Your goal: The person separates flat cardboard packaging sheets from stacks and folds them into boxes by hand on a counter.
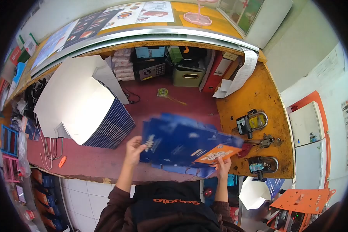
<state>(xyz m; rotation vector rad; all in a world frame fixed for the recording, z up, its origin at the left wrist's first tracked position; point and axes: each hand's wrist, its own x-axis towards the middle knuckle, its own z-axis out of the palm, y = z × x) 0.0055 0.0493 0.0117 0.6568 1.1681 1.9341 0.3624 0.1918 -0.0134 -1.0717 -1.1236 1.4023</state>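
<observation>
Between my two hands is a flat blue cardboard box blank (174, 141) with an orange printed panel, held tilted over the red desktop and slightly blurred. My left hand (134, 150) grips its left edge, thumb on the printed face. Near the lower right corner, by the orange panel, my right hand (223, 167) is closed on the same blank. Beneath it another blue piece (185, 170) shows at the desk's front edge. To the left stands a tall stack of box blanks (79, 100), white side up with blue edges.
An orange cutter (62, 161) and white cables lie front left on the desk. Farther back sit a tape measure (162, 92), a green box (187, 77) and a red binder (214, 75). Two heavy padlocks (251, 123) and keys (266, 142) rest on the wooden side at right.
</observation>
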